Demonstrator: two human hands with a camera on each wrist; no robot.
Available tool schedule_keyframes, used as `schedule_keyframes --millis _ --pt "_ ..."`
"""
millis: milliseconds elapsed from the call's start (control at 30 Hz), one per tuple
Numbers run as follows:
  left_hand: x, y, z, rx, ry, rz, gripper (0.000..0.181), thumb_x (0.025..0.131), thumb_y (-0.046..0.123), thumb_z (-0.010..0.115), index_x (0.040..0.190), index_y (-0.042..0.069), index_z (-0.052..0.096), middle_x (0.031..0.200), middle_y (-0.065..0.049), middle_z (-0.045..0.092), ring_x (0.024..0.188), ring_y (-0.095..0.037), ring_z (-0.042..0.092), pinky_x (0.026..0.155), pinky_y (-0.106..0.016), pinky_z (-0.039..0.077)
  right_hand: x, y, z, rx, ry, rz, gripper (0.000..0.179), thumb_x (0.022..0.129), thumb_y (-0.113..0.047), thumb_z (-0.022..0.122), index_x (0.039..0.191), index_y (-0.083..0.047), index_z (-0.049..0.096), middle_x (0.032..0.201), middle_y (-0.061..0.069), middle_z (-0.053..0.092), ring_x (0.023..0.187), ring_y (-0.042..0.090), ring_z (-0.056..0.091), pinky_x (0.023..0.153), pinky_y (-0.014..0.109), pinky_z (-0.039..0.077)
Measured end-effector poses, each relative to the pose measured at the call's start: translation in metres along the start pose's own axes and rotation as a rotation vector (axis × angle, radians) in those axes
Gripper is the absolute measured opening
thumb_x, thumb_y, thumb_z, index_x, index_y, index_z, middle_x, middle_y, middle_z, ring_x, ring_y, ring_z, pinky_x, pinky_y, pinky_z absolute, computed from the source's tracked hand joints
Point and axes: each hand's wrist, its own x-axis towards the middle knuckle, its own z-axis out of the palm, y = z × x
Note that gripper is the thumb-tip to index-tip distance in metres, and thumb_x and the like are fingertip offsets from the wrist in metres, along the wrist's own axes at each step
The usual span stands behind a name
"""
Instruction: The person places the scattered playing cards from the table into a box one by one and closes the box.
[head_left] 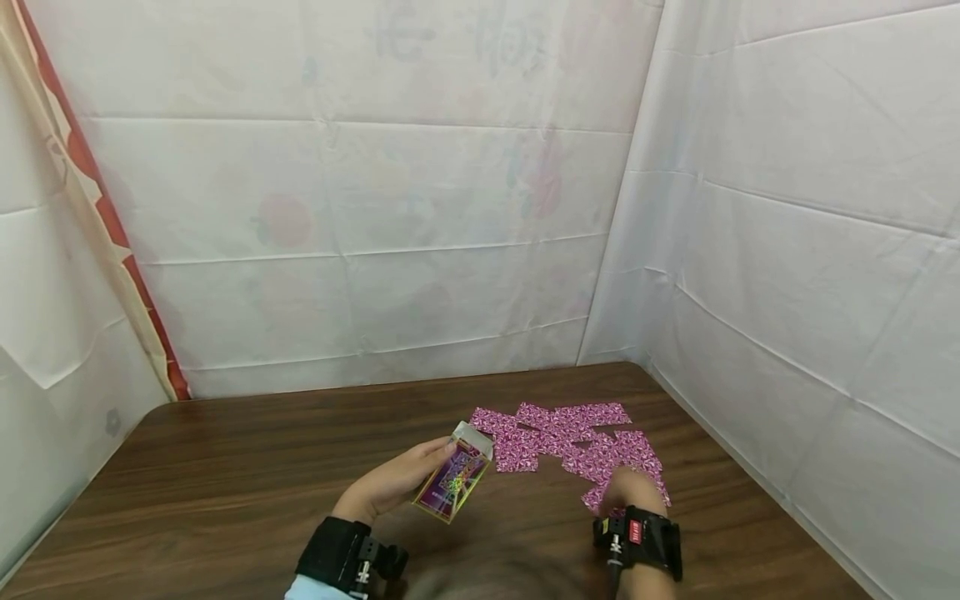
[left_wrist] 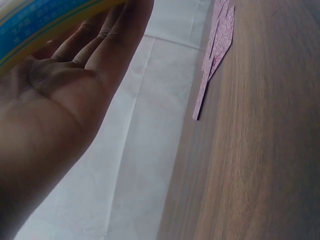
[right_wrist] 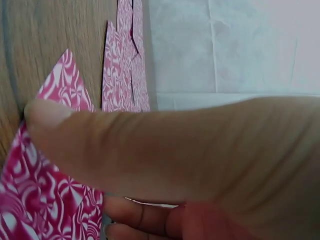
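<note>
My left hand (head_left: 396, 482) grips a small card box (head_left: 454, 482) with a purple and yellow front, held tilted over the table. The box's pale flap (head_left: 474, 439) stands open at the upper end. In the left wrist view, part of the blue and yellow box (left_wrist: 45, 27) crosses above the palm. My right hand (head_left: 634, 488) is down at the near right of the spread pink patterned cards (head_left: 551, 433). From the right wrist, the thumb (right_wrist: 100, 142) overlaps a pink card (right_wrist: 45, 205), fingertips beside it. Whether they pinch it I cannot tell.
A dark wood table (head_left: 247, 467) carries the cards, which overlap loosely on its right half. White cloth (head_left: 420, 183) hangs behind the table and another cloth wall (head_left: 810, 250) runs along its right edge. A red-edged curtain (head_left: 112, 217) hangs at the left.
</note>
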Motion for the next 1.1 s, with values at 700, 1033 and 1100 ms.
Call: schedule_keyframes --millis 700,1033,1100 --pt "0.001 -0.001 -0.001 0.008 0.027 -0.026 0.070 0.098 0.049 0.034 0.147 0.001 0.019 0.118 -0.016 0.058 0.101 -0.024 0.060 0.083 -0.038 0.051 -0.008 -0.033 -0.004 0.131 0.040 -0.109 0.024 0.076 0.000 0.061 0.100 0.003 0.060 0.091 0.016 0.061 0.080 0.027 0.056 0.068 0.041 0.048" --pt "0.001 0.000 0.000 0.002 0.011 -0.022 0.070 0.099 0.049 0.033 0.147 0.000 0.019 0.117 -0.016 0.058 0.095 -0.019 0.062 0.081 -0.037 0.052 -0.009 -0.039 -0.009 0.277 0.026 -0.210 0.044 0.073 0.008 0.057 0.116 0.004 0.056 0.112 0.020 0.058 0.083 0.026 0.056 0.066 0.034 0.048" --pt "0.002 -0.001 0.000 0.001 0.010 -0.024 0.071 0.099 0.049 0.034 0.147 0.000 0.018 0.118 -0.016 0.058 0.095 -0.019 0.062 0.081 -0.037 0.052 -0.010 -0.040 -0.010 0.275 0.024 -0.221 0.043 0.074 0.007 0.057 0.117 0.003 0.056 0.111 0.019 0.058 0.082 0.024 0.056 0.065 0.033 0.048"
